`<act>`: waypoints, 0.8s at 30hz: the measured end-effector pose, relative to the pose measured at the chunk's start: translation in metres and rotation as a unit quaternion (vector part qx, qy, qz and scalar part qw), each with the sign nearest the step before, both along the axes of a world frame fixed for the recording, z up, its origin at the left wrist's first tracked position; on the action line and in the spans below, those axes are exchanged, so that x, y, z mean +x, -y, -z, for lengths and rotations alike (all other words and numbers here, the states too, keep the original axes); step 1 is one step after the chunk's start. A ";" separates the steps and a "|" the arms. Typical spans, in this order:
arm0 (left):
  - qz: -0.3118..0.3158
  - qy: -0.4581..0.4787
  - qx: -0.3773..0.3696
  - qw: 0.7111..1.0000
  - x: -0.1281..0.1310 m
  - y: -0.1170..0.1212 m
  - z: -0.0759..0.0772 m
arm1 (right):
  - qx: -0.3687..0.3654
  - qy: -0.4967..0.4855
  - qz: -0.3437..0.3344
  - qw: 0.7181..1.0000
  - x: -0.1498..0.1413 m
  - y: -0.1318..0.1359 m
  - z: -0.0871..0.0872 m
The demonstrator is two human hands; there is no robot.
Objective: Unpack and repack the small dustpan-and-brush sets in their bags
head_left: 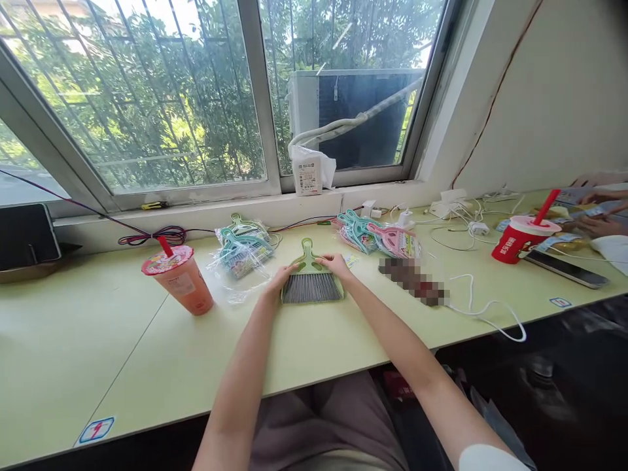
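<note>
Green brush-and-dustpan set [313,286] sits at the middle of the table [161,379], handle toward the window and gray bristles toward the person; whether it lies flat or is slightly raised, I cannot tell. Both forearms reach forward and converge on it, the left rising steeply, the right slanting in on a longer diagonal. The left hand [283,277] has its fingers clamped on the set's left side, and the right hand [337,265] has its fingers clamped on the right side, near the base of the handle.

Between the bristles and the table's front edge runs a plain stretch of tabletop, bounded by the two forearms. On the left, plastic-wrapped sets [245,248] lie just beyond the left hand, with a lidded drink cup [184,282] farther out. On the right, more brush sets [392,239] lie past the right hand, and a pixelated object [412,281] rests nearer, beside the right forearm. Behind everything, the windowsill [220,212] closes off the table's far edge.
</note>
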State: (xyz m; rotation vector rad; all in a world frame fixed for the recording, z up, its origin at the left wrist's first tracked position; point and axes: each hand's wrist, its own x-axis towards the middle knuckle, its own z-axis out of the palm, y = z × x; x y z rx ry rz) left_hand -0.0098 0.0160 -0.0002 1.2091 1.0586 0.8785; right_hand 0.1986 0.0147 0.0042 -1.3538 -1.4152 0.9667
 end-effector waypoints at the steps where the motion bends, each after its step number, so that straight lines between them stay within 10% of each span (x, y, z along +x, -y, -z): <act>1: 0.002 0.013 -0.017 1.000 -0.001 0.001 0.000 | 0.005 -0.012 -0.035 0.999 0.006 0.001 -0.003; 6: -0.128 0.144 -0.027 0.981 0.001 -0.004 0.003 | 0.016 0.165 -0.027 0.986 0.045 0.005 -0.008; 12: -0.179 0.221 -0.015 0.959 0.003 -0.009 0.005 | -0.012 0.438 -0.034 0.898 0.045 0.003 0.012; 19: -0.187 0.200 0.002 0.962 0.008 -0.005 0.008 | 0.078 0.221 0.146 0.961 0.042 -0.005 0.008; 24: -0.142 0.192 0.015 0.971 0.009 0.001 0.006 | 0.251 0.094 0.215 0.939 0.024 0.005 -0.017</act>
